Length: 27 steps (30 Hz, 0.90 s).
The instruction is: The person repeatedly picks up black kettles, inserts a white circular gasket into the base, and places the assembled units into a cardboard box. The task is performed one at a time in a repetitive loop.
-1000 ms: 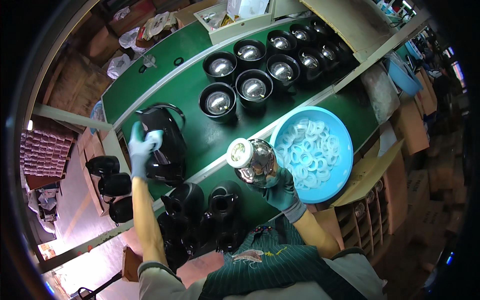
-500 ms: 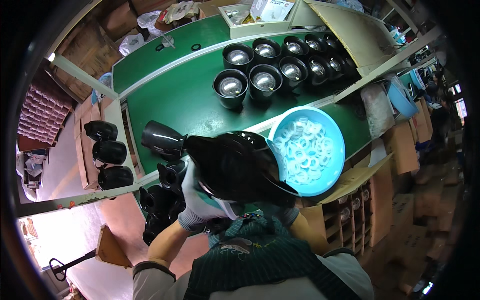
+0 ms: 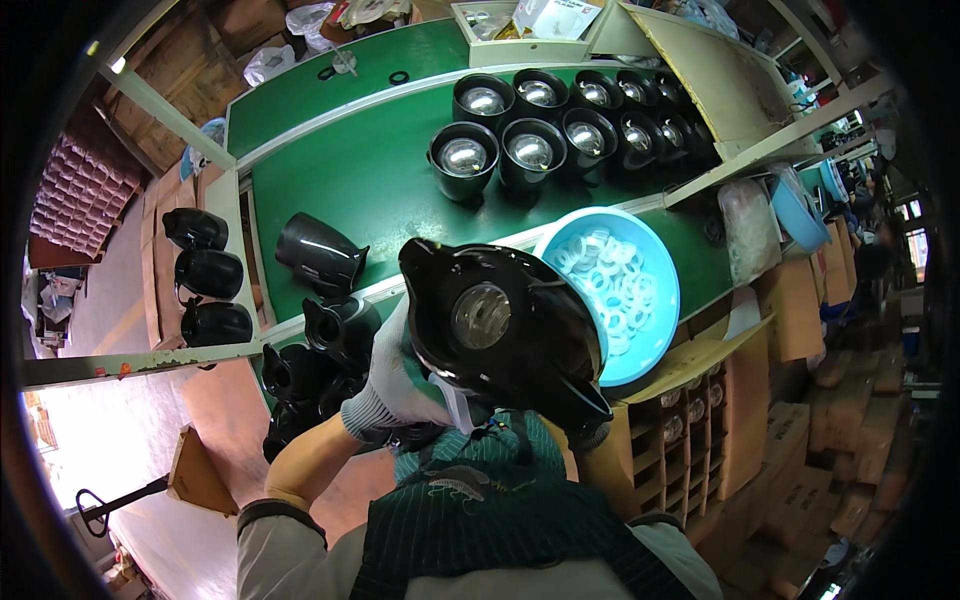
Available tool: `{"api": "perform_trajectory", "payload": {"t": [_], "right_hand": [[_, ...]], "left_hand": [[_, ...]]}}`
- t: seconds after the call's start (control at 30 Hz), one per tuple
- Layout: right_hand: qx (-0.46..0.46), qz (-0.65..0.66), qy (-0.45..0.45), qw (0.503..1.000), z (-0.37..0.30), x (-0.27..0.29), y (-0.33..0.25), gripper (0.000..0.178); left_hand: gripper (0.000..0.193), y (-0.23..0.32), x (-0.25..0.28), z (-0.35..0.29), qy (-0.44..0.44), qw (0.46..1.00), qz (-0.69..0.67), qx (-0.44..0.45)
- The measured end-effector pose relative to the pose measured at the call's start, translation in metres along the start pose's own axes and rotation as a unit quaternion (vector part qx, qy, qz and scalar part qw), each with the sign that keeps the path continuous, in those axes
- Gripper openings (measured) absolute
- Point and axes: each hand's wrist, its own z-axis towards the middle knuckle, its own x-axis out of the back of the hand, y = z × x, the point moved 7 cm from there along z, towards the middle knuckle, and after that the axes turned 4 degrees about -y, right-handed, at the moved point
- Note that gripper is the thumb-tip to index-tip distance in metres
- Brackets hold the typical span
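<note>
A glossy black jug is held up in front of my chest, tilted, its mouth facing up. Inside its mouth shows a round, shiny glass piece. My gloved left hand is closed around the jug's left side. A pale translucent piece juts out by the left fingers; its kind cannot be made out. Mostly hidden behind the jug's lower right end is my gloved right hand, touching it, with the fingers out of sight. Beside the jug stands a light-blue basin of white plastic rings.
Two rows of black jugs with silvery inserts stand on the green table. Another black jug lies on its side. More black jugs crowd at lower left, and several line the left side. A divided carton stands right.
The jug in my hands has turned, bringing its mouth and the glass piece inside into view. My left hand stays on it. The view has shifted slightly.
</note>
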Motion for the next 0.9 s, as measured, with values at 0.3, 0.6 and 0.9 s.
{"api": "perform_trajectory", "payload": {"t": [0.3, 0.6, 0.9], "right_hand": [[0.128, -0.151, 0.034, 0.98, 0.039, -0.056, -0.064, 0.052], [0.405, -0.522, -0.019, 0.751, 0.285, -0.158, -0.113, 0.048], [0.164, -0.887, 0.022, 0.431, 0.494, -0.142, -0.029, 0.037]], "left_hand": [[0.061, -0.036, 0.041, 0.011, 0.244, 0.968, -0.064, -0.003], [0.05, -0.126, 0.126, 0.032, 0.35, 0.932, -0.093, 0.01], [0.046, -0.049, 0.01, 0.001, -0.096, 0.954, 0.24, 0.153]]}}
